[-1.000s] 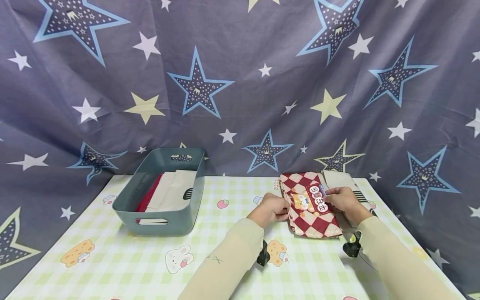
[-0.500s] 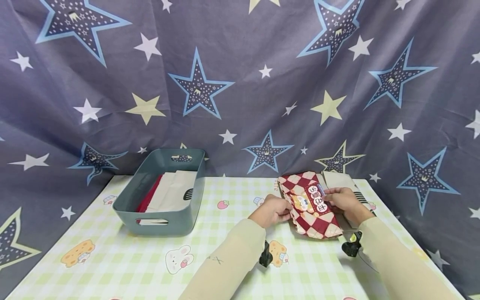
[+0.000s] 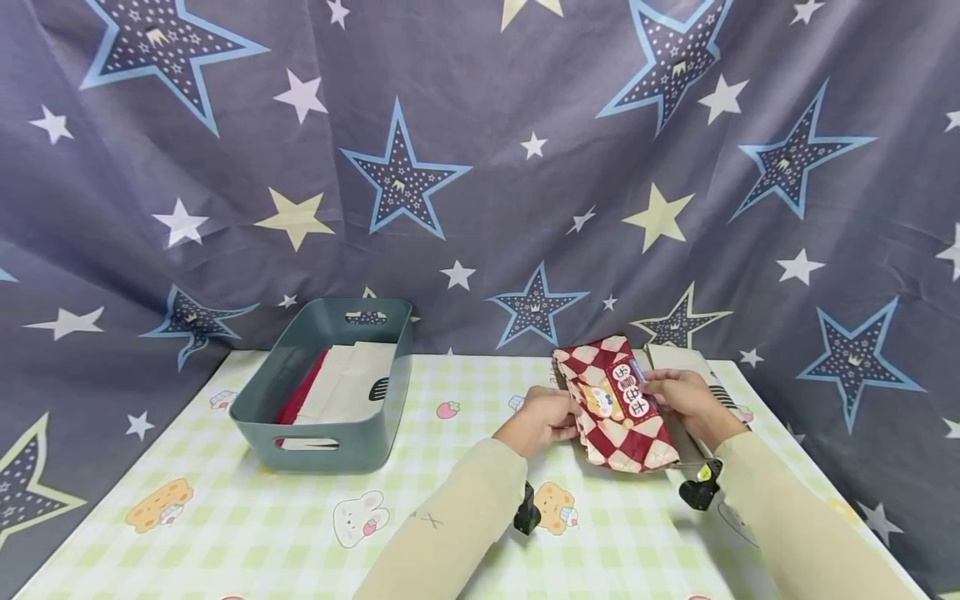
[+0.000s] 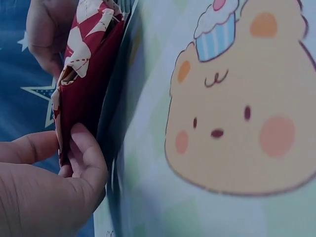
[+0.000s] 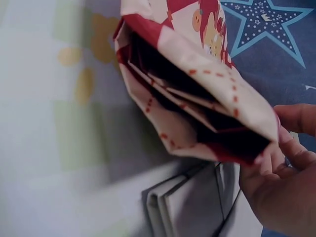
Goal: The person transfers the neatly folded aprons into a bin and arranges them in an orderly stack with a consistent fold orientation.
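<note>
A folded red-and-cream checkered cloth (image 3: 622,433) with a cartoon animal and a label of large characters is held between both hands at the back right of the table. My left hand (image 3: 545,417) pinches its left edge, thumb on one face and fingers on the other, as the left wrist view shows (image 4: 44,182). On the opposite edge, my right hand (image 3: 686,400) grips with thumb and fingers. Several loose layers gape at the near end of the cloth (image 5: 197,98) in the right wrist view. A folded beige cloth (image 3: 675,358) with black stripes lies under and beside it, partly covered.
A grey-blue plastic basket (image 3: 251,417) with handle holes stands at the back left. Inside it lie folded beige cloth (image 3: 348,379) and a red cloth (image 3: 303,387). A star-patterned curtain (image 3: 480,208) hangs right behind the table (image 3: 247,533).
The checkered cloth has shifted slightly left and away from me, its left side tilting up. Both hands keep hold of its edges and have moved little.
</note>
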Demonstrator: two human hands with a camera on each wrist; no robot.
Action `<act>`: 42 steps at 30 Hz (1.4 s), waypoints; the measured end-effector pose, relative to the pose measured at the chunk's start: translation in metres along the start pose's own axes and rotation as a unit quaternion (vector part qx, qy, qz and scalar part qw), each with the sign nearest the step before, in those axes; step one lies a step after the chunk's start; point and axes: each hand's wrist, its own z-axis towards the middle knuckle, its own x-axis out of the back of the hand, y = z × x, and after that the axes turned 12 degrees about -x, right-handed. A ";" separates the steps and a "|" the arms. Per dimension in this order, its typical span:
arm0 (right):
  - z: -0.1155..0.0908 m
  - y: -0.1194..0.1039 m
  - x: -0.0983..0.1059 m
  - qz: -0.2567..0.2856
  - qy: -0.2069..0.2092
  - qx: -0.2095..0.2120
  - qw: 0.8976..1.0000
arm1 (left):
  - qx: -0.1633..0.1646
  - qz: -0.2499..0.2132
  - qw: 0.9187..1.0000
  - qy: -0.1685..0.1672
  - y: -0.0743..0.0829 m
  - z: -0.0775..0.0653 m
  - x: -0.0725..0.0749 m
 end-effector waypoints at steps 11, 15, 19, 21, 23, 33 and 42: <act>-0.006 -0.013 -0.016 0.037 -0.012 0.015 0.999 | -0.005 0.004 1.000 -0.009 0.012 -0.001 0.020; -0.007 -0.017 -0.021 0.037 -0.014 0.027 0.999 | -0.015 0.019 1.000 -0.005 0.017 -0.001 0.028; -0.008 -0.022 -0.029 0.042 -0.010 0.031 0.999 | -0.027 0.039 0.999 -0.002 0.023 0.000 0.037; -0.009 -0.024 -0.033 0.048 -0.014 0.035 0.998 | -0.031 0.045 0.999 -0.004 0.026 0.000 0.043; -0.010 -0.026 -0.037 0.054 -0.020 0.040 0.998 | -0.035 0.048 0.998 -0.007 0.029 0.000 0.049; -0.019 -0.037 -0.057 0.071 -0.015 0.049 0.996 | -0.060 0.067 0.996 -0.011 0.052 -0.011 0.073; -0.028 -0.046 -0.075 0.099 -0.026 0.070 0.992 | -0.062 0.088 0.994 -0.018 0.070 -0.019 0.093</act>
